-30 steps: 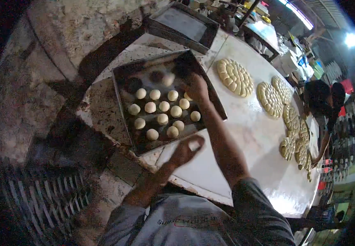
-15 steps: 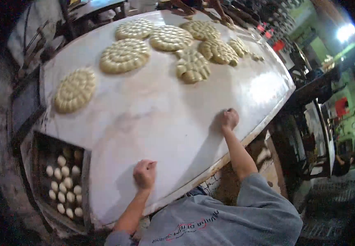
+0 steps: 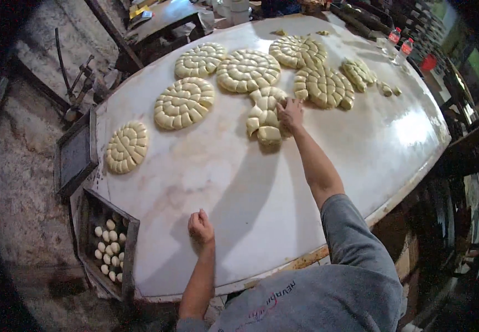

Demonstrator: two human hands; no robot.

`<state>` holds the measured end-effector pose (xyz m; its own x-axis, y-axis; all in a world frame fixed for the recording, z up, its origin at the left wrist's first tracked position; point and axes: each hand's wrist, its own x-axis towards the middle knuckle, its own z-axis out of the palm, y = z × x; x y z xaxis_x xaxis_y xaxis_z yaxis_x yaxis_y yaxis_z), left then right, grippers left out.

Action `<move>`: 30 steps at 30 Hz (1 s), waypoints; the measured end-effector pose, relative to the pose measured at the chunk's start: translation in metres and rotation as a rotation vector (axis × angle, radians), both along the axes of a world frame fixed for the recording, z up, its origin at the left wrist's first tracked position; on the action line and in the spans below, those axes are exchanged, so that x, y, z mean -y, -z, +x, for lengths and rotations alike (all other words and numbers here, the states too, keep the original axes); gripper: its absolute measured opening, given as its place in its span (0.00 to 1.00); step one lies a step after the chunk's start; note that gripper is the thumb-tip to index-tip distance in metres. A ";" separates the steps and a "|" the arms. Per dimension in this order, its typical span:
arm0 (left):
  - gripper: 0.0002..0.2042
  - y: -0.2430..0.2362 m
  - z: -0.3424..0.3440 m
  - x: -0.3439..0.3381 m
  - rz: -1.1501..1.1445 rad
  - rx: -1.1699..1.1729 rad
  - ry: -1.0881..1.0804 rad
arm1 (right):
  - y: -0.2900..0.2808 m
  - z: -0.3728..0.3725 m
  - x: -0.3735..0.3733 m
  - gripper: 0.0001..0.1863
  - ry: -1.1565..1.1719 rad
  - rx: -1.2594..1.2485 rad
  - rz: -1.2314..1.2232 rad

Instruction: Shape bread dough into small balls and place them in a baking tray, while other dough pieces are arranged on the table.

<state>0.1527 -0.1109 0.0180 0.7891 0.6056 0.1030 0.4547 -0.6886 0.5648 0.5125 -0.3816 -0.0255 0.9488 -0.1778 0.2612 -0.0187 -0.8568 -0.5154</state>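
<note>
My right hand [image 3: 291, 113] reaches to the right side of a partly used pile of cut dough [image 3: 266, 102], its fingers closed around dough there. At the pile's near end a dough piece [image 3: 269, 135] sits slightly apart. My left hand [image 3: 200, 226] rests low over the near part of the table, fingers curled; whatever lies under them is hidden. Beyond and to the left are several round slabs of scored dough [image 3: 248, 70], [image 3: 184, 103]. More cut dough [image 3: 323, 87] lies just right of my right hand.
The pale table [image 3: 212, 160] has a worn near edge. A wooden box [image 3: 131, 249] holding several dough balls [image 3: 109, 250] adjoins its left side, with a dark tray [image 3: 77, 152] farther along. Two red-capped bottles [image 3: 405, 48] stand at the far right, near small dough scraps [image 3: 389, 89].
My right hand has moved forward and left from bare table to the cut dough pile. My left hand stays low with curled fingers. The view has shifted; another person's hands no longer show at the far edge.
</note>
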 end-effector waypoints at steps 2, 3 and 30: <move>0.13 0.013 0.004 -0.003 -0.027 0.027 -0.036 | 0.004 -0.002 0.011 0.18 -0.105 0.128 0.162; 0.13 0.029 0.001 -0.015 -0.004 0.068 -0.022 | 0.001 -0.015 0.012 0.18 -0.092 0.006 0.312; 0.13 0.021 -0.136 -0.073 -0.887 0.239 0.152 | -0.049 -0.394 0.027 0.26 -0.003 -0.050 1.022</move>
<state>0.0163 -0.0378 -0.0030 0.8839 0.4326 -0.1779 0.1985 -0.0027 0.9801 0.1189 -0.4091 0.0234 0.9553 -0.2907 -0.0540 -0.0589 -0.0082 -0.9982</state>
